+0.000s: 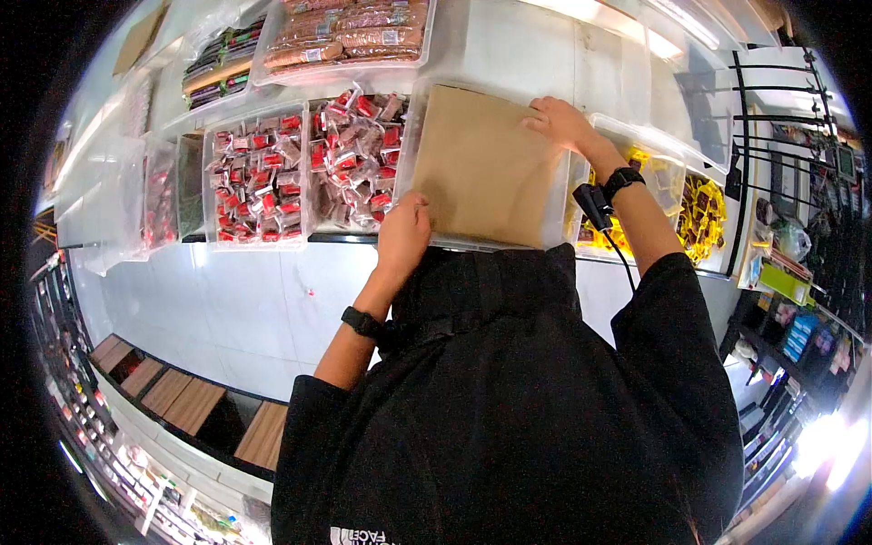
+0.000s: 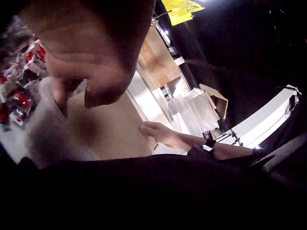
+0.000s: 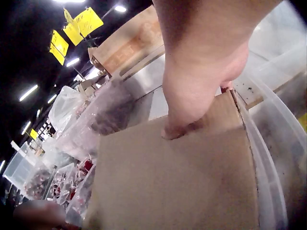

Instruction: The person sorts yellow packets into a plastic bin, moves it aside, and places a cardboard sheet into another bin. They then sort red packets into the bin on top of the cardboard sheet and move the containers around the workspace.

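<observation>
A flat brown cardboard piece (image 1: 486,168) lies within a clear plastic bin (image 1: 413,127) in the head view. At the bin's near left side, my left hand (image 1: 404,234) grips the rim beside the cardboard, its fingers curled. My right hand (image 1: 560,125) holds the cardboard by its far right corner. In the right wrist view, the thumb of my right hand (image 3: 201,81) lies on the cardboard's face (image 3: 172,177), with the other fingers over its edge, mostly hidden. The left wrist view shows my left hand (image 2: 96,57) dark and close beside the cardboard (image 2: 115,129).
Bins of red-and-clear packets (image 1: 259,182) (image 1: 354,163) stand to the left, and a bin of yellow packets (image 1: 704,213) to the right. Beyond are a bin of brown packages (image 1: 350,36) and a white surface (image 1: 509,54). Dark wire racks (image 1: 781,118) stand at the far right.
</observation>
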Motion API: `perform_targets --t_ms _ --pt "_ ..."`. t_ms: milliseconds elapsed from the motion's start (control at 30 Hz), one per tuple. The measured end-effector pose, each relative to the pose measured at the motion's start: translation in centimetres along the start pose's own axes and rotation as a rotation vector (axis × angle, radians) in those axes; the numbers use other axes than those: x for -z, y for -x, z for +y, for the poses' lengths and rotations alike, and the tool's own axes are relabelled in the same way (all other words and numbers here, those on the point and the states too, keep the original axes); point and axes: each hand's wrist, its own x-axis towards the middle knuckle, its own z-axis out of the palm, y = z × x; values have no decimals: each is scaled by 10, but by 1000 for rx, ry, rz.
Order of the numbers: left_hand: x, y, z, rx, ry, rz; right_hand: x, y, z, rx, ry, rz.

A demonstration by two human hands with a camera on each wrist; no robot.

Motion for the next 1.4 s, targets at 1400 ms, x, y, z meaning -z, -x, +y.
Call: perform_targets --t_ms 1400 --pt "41 -21 -5 52 999 70 127 109 44 -236 -390 434"
